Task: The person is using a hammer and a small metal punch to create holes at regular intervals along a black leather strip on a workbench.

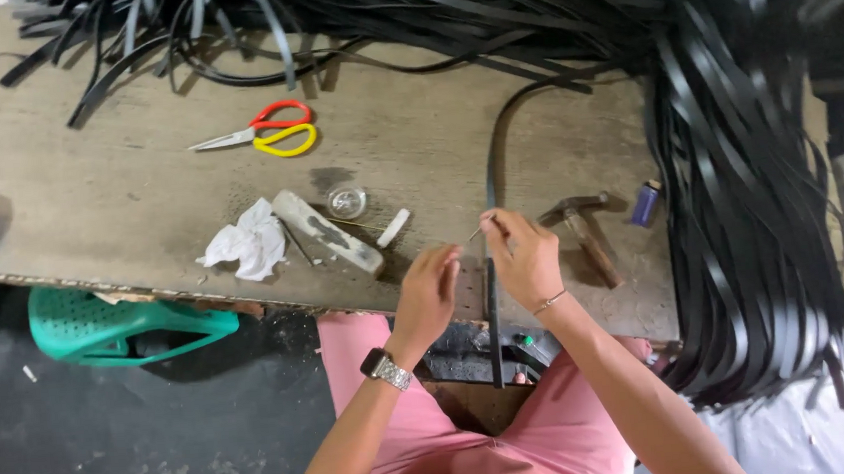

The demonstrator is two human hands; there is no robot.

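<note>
While both hands work at the bench edge, a black strap [491, 262] lies between them.
Head view: the strap runs from a large pile [740, 192], curves over the wooden bench [118, 206] and hangs off its near edge. It looks thin, light, limp and smooth, best pinched flat near the edge. The right hand [522, 257] pinches a thin needle-like tool [477, 229] against it; the left hand [429, 292] curls loosely beside the strap, grip unclear. Close by lie a hammer [585, 229], lighter [645, 202], white block [327, 231], small lid [347, 202], crumpled tissue [247, 243] and scissors [263, 131]. The pile crowds the right.
</note>
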